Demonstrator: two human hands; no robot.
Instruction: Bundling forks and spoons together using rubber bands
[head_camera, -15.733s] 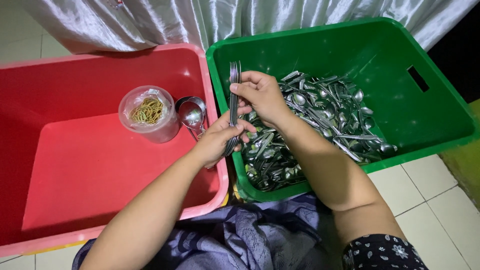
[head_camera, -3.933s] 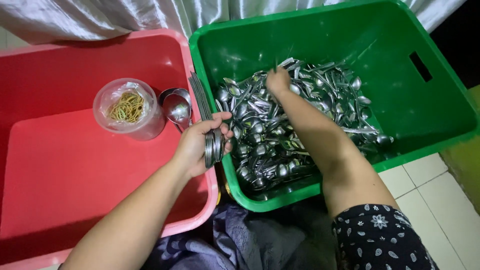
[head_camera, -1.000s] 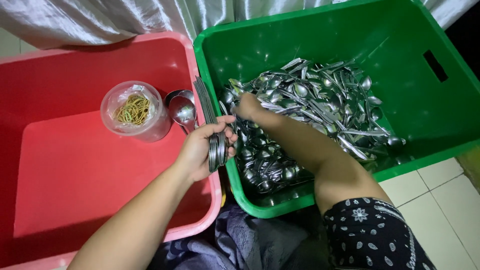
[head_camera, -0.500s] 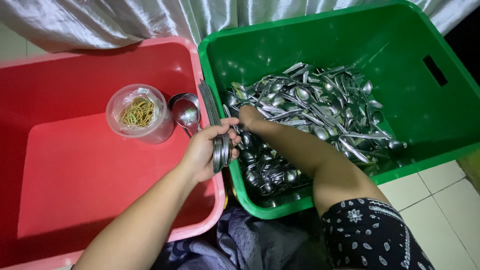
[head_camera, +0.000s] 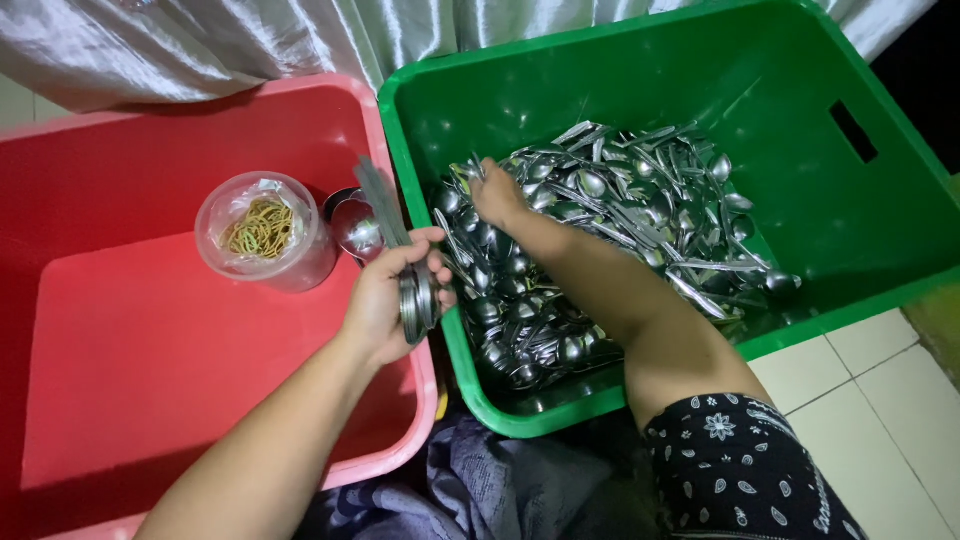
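My left hand (head_camera: 388, 296) is closed around a stacked bundle of metal spoons (head_camera: 398, 252), handles pointing up and back, held over the rim between the two tubs. My right hand (head_camera: 497, 196) reaches into the green tub (head_camera: 640, 80) and rests on the heap of loose steel spoons (head_camera: 620, 230) at its left side, fingers curled among them. Whether it grips one cannot be made out.
A red tub (head_camera: 150, 360) sits at the left, holding a clear plastic cup of rubber bands (head_camera: 264, 230) and a small metal ladle (head_camera: 358, 232) beside it. Grey curtain fabric hangs behind. Tiled floor shows at the lower right, dark cloth on my lap below.
My right hand has slid from the near left of the spoon heap further up into the pile. The left hand keeps the bundle in about the same place.
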